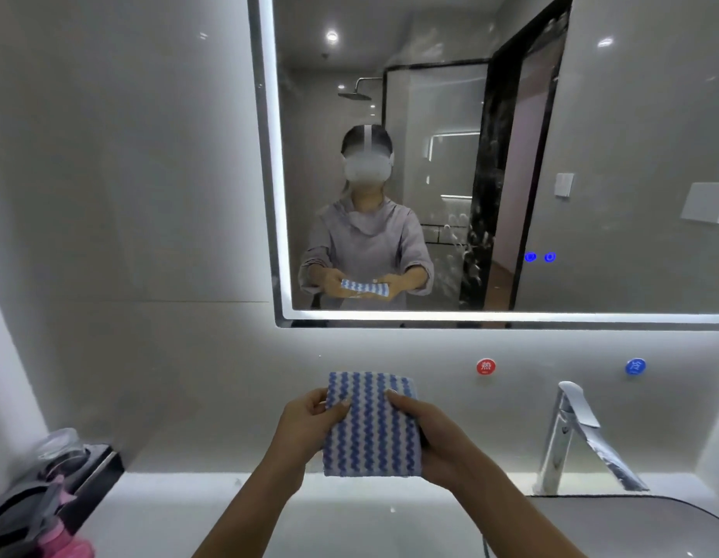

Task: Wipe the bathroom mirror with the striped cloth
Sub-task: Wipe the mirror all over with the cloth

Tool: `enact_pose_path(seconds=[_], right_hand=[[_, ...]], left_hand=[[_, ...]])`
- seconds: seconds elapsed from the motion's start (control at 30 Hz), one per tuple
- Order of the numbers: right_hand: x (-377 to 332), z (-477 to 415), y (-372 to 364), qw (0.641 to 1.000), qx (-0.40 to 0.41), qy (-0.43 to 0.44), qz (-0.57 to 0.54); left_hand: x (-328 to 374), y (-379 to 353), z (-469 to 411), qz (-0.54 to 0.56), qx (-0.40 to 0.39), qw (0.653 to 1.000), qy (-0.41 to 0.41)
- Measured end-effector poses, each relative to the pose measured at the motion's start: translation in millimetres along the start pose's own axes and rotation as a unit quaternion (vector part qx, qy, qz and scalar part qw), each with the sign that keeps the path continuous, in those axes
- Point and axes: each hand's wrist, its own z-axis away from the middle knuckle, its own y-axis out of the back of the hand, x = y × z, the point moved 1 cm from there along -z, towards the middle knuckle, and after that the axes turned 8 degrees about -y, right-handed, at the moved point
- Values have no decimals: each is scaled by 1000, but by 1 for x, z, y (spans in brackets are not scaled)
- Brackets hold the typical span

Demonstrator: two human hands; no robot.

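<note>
Head view gives me the lit-edged mirror (490, 155) filling the wall above the white desk (350, 513), streaks showing on its glass right of centre. Below it I see the chrome tap (571, 436) at the right. The folded striped cloth (372, 424) is held up over the desk, below the mirror and apart from it, my left hand (309, 424) and right hand (426, 432) each pinching one side edge.

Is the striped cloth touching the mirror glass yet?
No, the striped cloth is held folded between the left hand and right hand over the counter, well below the mirror.
</note>
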Motion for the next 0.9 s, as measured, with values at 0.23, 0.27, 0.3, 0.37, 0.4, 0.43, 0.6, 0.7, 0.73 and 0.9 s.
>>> enact_pose_path(seconds=[0.23, 0.27, 0.3, 0.37, 0.4, 0.43, 0.6, 0.7, 0.73, 0.9], right_hand=[[9, -19, -38, 998, 4, 33, -51], [8, -20, -41, 997, 8, 41, -57], [6, -21, -43, 997, 9, 48, -66], [1, -22, -46, 995, 9, 62, -83], [-2, -22, -48, 993, 13, 69, -91], [-6, -22, -49, 992, 20, 77, -100], [-33, -15, -52, 976, 48, 149, -154], [-57, -7, -57, 956, 44, 211, -198], [-67, -5, -59, 949, 46, 236, -204], [-102, 8, -60, 888, 112, 411, -176]], left_hand=[[8, 44, -17, 13, -17, 1000, 13], [10, 46, -20, 12, -15, 1000, 16], [13, 48, -22, 7, -15, 1000, 19], [18, 51, -26, -9, -20, 1000, 8], [21, 52, -28, -22, -19, 1000, -6], [25, 53, -31, -45, -12, 999, -23], [44, 58, -53, -215, 53, 968, -117], [54, 61, -70, -282, 83, 943, -155], [56, 61, -76, -293, 90, 938, -164], [66, 60, -104, -358, 90, 909, -194]])
